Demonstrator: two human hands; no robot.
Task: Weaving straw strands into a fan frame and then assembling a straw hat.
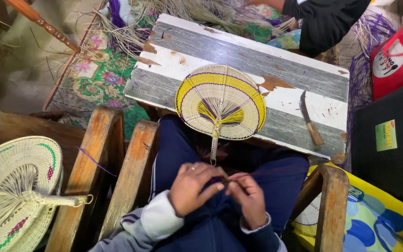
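A grey and white striped board [257,60] lies across the person's lap side, far from the hands. On it rests a round woven fan [220,102], yellow and purple, its handle pointing near. A knife [309,119] lies to the right on the board. Finished fans [15,186] sit near on the left. The left hand [190,186] and right hand [248,198] meet above the lap, both pinching a thin purple strand [232,177]. Pinching it snug with fingertips close together should keep it from slipping.
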